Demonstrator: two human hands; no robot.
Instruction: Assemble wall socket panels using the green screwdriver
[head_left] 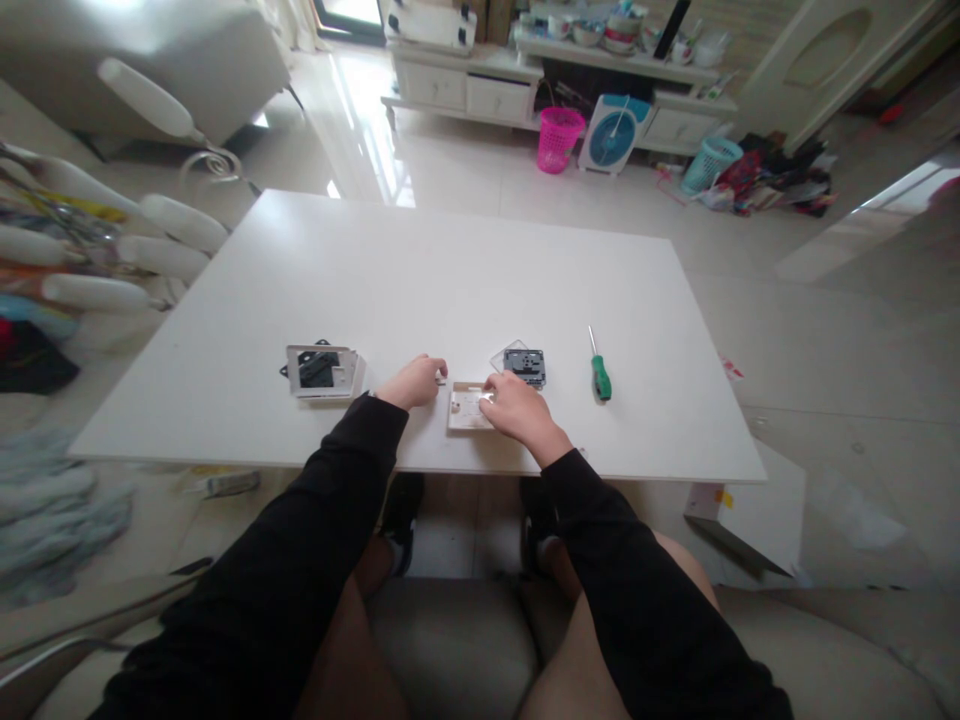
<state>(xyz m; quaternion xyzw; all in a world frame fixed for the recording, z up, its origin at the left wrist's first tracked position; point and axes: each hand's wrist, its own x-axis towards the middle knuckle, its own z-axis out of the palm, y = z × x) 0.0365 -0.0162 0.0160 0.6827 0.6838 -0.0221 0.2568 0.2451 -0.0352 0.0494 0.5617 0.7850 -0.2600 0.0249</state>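
Observation:
A white switch plate (466,408) lies near the front edge of the white table (450,270). My right hand (517,408) rests on its right side, fingers curled and pressed on the plate. My left hand (414,381) sits just left of the plate with its fingers pinched around a small white piece (442,379). Behind my right hand lies a dark socket module (524,365) on a clear cover. Further left on the table sits a white frame with a black insert (322,371).
A green-handled screwdriver (599,369) lies to the right of the module. A clothes rack with white arms (112,250) stands left of the table. On the floor beyond are a pink basket (559,139), a blue fan (613,137) and a teal basket (709,163).

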